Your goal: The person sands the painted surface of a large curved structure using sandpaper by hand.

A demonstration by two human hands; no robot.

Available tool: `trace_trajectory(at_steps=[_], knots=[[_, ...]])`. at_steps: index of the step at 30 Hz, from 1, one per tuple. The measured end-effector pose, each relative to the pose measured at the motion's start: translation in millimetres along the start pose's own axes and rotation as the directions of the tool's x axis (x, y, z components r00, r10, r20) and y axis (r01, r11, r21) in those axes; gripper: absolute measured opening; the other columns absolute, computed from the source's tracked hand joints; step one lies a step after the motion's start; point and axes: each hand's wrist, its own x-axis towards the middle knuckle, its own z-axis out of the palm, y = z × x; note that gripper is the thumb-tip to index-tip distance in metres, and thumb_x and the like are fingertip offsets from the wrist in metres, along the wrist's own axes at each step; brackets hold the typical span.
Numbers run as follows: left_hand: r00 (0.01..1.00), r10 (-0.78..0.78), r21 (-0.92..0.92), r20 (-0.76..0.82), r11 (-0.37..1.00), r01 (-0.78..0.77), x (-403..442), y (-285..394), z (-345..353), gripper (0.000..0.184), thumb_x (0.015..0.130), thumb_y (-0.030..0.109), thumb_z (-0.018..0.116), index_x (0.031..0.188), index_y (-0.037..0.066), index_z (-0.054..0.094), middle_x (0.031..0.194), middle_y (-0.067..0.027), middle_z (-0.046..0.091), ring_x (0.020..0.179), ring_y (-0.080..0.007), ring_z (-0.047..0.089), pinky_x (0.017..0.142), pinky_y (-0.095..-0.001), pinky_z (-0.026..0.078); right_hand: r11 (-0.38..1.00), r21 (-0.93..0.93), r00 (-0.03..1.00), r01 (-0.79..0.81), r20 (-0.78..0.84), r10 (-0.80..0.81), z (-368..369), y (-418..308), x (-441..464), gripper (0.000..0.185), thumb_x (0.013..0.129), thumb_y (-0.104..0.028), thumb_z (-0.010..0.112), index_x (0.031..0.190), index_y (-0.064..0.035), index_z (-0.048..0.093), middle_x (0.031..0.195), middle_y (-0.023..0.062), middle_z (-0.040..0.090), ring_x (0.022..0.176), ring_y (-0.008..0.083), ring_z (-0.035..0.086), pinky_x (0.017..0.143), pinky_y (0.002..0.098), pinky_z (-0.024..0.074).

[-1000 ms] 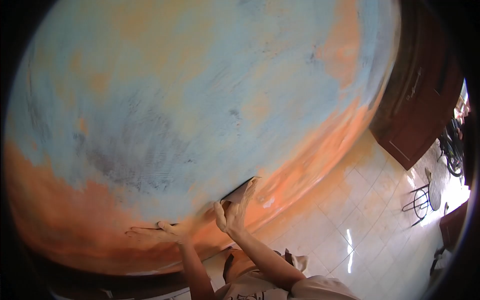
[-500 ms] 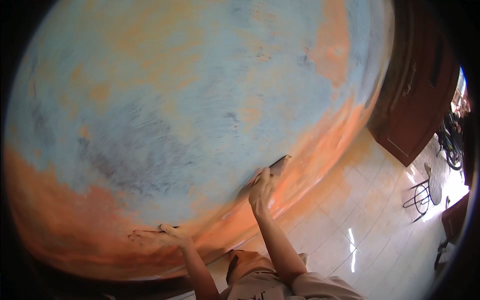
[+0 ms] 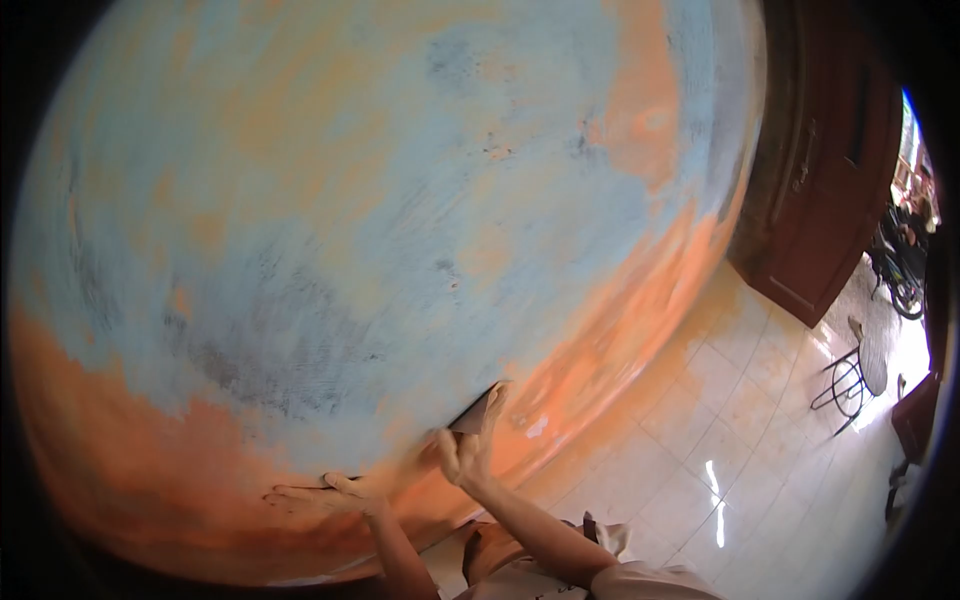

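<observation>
A large curved panel (image 3: 400, 240), patched in pale blue, yellowish and orange, fills most of the view and is covered with dark scuff marks. My right hand (image 3: 468, 455) grips a dark flat sanding block (image 3: 475, 412) against its lower blue-orange border. The block's underside is hidden. To the left, my left hand (image 3: 325, 493) lies on the orange lower part, fingers stretched out. A thin dark line shows beside its thumb; I cannot tell what it is.
Light floor tiles (image 3: 670, 450) with orange dust lie to the right. Beyond the panel stands a dark red-brown wooden cabinet (image 3: 815, 230). A metal-legged stool (image 3: 842, 390) and a bicycle or motorbike wheel (image 3: 903, 290) are at the far right.
My right hand has slid down and left along the panel with the sanding block. My left hand stays in nearly the same spot. The view has shifted slightly.
</observation>
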Motion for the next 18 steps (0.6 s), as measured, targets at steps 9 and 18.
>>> trace_trajectory(at_steps=[9, 18], knots=[[0.999, 0.03, 0.024, -0.021, 0.999, -0.029, 4, 9, 1, 0.08, 0.1, 0.052, 0.032, 0.15, -0.007, 0.015, 0.156, -0.0315, 0.008, 0.145, -0.0451, 0.008, 0.115, -0.0563, 0.005, 0.998, 0.037, 0.999, 0.041, 0.008, -0.041, 10, 1, -23, 0.088, 0.09, -0.032, 0.058, 0.149, 0.01, 0.009, 0.153, 0.038, 0.006, 0.144, 0.0515, 0.002, 0.114, 0.0583, 0.0078], [0.999, -0.026, 0.023, 0.029, 0.999, 0.026, 0, -3, -1, 0.08, 0.1, 0.055, 0.03, 0.151, -0.004, 0.013, 0.157, -0.0305, 0.006, 0.146, -0.0444, 0.003, 0.115, -0.0587, 0.003, 0.806, 0.41, 0.873, -0.427, -0.045, 0.485, -3, 32, 30, 0.088, 0.09, -0.027, 0.058, 0.151, 0.0064, 0.004, 0.155, 0.0334, 0.004, 0.144, 0.0482, 0.006, 0.116, 0.0561, 0.0061]])
